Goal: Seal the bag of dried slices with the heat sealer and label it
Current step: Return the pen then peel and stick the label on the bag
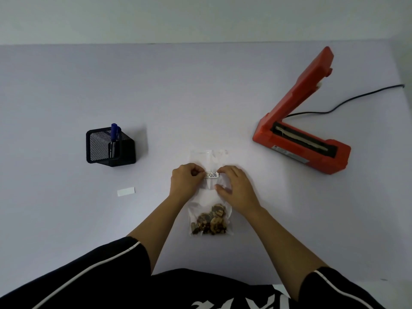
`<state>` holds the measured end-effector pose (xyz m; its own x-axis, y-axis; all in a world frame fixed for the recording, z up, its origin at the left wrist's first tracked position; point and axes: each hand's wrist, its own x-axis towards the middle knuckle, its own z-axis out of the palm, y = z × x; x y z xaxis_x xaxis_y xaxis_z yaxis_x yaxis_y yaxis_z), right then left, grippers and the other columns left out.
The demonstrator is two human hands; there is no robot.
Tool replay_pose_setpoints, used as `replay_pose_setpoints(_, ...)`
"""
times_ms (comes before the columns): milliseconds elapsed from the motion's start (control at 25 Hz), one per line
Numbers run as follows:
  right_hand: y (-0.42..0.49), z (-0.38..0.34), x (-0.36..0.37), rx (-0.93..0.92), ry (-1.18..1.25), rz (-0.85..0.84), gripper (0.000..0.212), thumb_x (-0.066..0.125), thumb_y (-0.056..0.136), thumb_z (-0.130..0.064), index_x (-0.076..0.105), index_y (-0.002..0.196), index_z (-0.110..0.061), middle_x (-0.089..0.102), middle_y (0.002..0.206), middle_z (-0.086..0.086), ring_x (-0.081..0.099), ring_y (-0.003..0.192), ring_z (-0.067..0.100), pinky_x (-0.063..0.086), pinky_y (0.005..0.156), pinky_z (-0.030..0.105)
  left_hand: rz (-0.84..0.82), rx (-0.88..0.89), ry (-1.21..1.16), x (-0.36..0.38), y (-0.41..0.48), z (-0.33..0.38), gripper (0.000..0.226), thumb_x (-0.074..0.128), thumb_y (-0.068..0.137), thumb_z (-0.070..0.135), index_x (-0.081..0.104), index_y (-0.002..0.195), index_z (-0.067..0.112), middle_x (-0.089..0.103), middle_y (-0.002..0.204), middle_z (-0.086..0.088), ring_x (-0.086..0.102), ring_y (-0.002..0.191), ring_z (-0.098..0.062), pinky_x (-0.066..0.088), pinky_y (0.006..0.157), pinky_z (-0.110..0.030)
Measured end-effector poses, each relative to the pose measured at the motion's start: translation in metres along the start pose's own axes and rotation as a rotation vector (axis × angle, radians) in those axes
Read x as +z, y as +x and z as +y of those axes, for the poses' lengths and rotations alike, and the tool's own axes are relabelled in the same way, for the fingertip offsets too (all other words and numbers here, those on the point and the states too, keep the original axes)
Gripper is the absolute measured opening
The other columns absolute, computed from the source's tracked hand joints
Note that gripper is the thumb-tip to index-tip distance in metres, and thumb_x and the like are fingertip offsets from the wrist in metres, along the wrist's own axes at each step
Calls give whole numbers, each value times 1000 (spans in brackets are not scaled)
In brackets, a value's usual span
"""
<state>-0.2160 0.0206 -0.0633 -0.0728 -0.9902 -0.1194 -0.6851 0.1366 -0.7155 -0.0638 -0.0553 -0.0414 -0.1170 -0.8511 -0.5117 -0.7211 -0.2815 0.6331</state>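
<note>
label [212, 175]: handwritten, too small to read, on bag [209, 192] at table [200, 97] centre | left hand [186, 182] pinches its left end | right hand [236, 186] pinches right end | slices [210, 220] at near end | sealer [305, 121] open, right | pale table, white wall

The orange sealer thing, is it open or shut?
Open. The heat sealer's arm stands raised at a steep angle, and the dark sealing strip on its base is uncovered. Nothing lies in it.
</note>
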Motion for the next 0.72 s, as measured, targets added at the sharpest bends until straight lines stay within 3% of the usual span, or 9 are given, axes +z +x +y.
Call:
replay_pose_setpoints(120, -2, 3, 3, -46, -82, -11, 34, 66, 79, -16, 62, 113, -8, 60, 115, 11, 54, 108, 26, 44, 95, 37, 16, -9, 15, 1, -1, 0, 8, 66, 83, 22, 72, 86, 18, 67, 78, 4, 61, 74, -13, 46, 68, -24)
replay_pose_setpoints(400, -4, 6, 3, -92, -200, -20, 26, 66, 80, -22, 68, 102, -9, 64, 115, 11, 59, 106, 28, 51, 88, 40, 56, 61, 78, 5, -7, 1, 10, 63, 84, 19, 69, 90, 14, 70, 83, 1, 60, 76, -13, 50, 74, -27)
replay_pose_setpoints(560, -1, 8, -1, -106, -228, -45, 27, 57, 85, -31, 69, 100, -12, 65, 114, 8, 61, 104, 26, 52, 84, 41, 99, 155, 120, 12, -8, -3, 10, 62, 84, 16, 65, 92, 11, 68, 86, -3, 58, 74, -15, 48, 71, -28)
replay_pose_setpoints(720, 0, 7, -2, -93, -259, -45, 21, 64, 84, -18, 67, 103, -11, 65, 115, 9, 60, 105, 28, 52, 85, 44, 141, 248, 154, 15, -6, -16, 16, 64, 84, 17, 56, 94, 7, 60, 87, -6, 56, 72, -21, 45, 65, -30)
